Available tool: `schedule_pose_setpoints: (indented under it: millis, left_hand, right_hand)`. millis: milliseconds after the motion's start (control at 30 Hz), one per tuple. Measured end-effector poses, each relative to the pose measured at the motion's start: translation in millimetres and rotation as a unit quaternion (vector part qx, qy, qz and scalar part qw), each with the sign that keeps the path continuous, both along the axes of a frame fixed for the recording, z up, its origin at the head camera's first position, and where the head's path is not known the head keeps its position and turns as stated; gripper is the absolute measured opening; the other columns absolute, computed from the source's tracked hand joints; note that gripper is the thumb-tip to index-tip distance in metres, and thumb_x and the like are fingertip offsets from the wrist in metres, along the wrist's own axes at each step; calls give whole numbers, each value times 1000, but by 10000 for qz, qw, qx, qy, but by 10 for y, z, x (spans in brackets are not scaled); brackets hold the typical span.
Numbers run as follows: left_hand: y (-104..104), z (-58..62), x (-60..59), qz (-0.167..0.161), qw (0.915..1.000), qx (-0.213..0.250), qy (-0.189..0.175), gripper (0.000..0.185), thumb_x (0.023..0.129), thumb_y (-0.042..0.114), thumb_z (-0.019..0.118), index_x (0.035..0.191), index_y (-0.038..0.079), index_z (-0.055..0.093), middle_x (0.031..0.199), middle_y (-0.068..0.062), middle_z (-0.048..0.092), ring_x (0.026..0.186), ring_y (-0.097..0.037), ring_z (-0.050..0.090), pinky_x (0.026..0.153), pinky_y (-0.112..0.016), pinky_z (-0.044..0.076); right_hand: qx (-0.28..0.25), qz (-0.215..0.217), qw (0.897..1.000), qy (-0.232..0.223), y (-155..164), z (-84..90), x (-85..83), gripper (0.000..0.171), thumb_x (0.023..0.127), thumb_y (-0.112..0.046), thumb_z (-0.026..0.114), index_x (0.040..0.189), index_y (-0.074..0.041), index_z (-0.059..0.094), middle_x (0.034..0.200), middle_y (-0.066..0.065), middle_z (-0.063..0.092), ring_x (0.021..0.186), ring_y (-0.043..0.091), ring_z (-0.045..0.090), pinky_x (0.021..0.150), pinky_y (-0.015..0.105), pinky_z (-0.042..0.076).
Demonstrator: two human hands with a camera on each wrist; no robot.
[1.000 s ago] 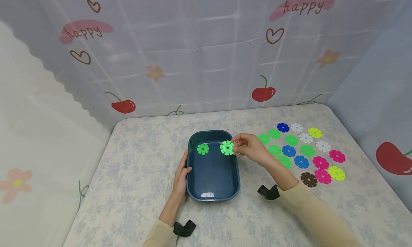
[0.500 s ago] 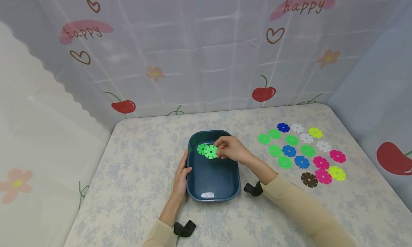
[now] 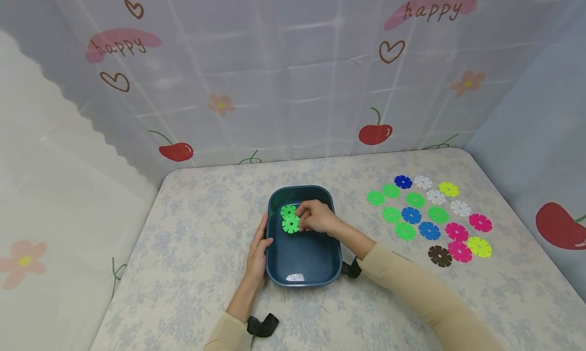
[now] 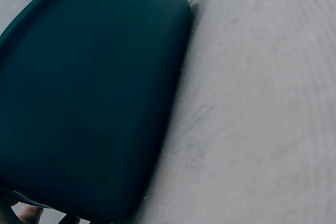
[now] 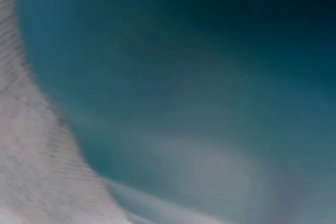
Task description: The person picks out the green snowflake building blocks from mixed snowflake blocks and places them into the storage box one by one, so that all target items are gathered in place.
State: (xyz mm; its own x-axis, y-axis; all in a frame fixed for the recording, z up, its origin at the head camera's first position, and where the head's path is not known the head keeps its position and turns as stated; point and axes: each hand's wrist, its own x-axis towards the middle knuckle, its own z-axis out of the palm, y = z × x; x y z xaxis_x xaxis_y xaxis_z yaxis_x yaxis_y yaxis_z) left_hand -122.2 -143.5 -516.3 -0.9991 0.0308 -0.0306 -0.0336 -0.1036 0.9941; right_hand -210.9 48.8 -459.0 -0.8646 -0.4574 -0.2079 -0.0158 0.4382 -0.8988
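A dark blue tray [image 3: 320, 272] sits mid-table; its outer wall [image 4: 89, 103] fills the left wrist view and its inside [image 5: 210, 77] blurs the right wrist view. My right hand [image 3: 316, 217] reaches into the tray and pinches a green notched disc [image 3: 290, 224] low over the floor. A second green disc [image 3: 287, 210] lies in the tray just behind it. My left hand [image 3: 258, 244] rests flat against the tray's left wall with straight fingers.
Several notched discs lie spread on the table to the right: green [image 3: 391, 214], blue [image 3: 411, 215], white [image 3: 435, 196], pink [image 3: 456, 231], yellow [image 3: 478, 246] and one brown [image 3: 440, 256]. A printed curtain [image 3: 293, 71] closes off the back and sides.
My right hand carried the green disc from the tray's right rim leftward and down into the tray, beside the disc lying there. The left hand stayed on the tray's wall.
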Motion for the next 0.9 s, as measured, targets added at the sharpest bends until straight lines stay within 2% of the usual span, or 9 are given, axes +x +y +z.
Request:
schedule_pose_setpoints:
  millis: [267,633,900]
  left_hand:
    - [1,2,-3,-56,9999,86,15,64,97,8,35,158,21,19,165,3,10,153,-19,3,122,-47,7]
    - [-2,-2,-10,-8,10000,-61,24,64,97,7,34,158,16,17,166,0,10,153,-23,4,121,-50,7]
    - [-5,-7,-2,-29,10000,10,-33,65,97,8,36,158,23,20,166,1,10,153,-22,4,121,-50,8]
  right_hand:
    - [374,-176,9991,-94,-67,-103,-3,21,83,4,65,104,2,66,73,11,68,64,23,67,60,33,53]
    - [554,-249,9981,108,-108,-139,-6,19,82,5,66,102,4,67,70,11,68,64,23,68,55,26,49]
    - [706,-288,9971,60,-133,-140,3,16,82,4,67,98,2,68,76,10,68,63,17,69,56,27,52]
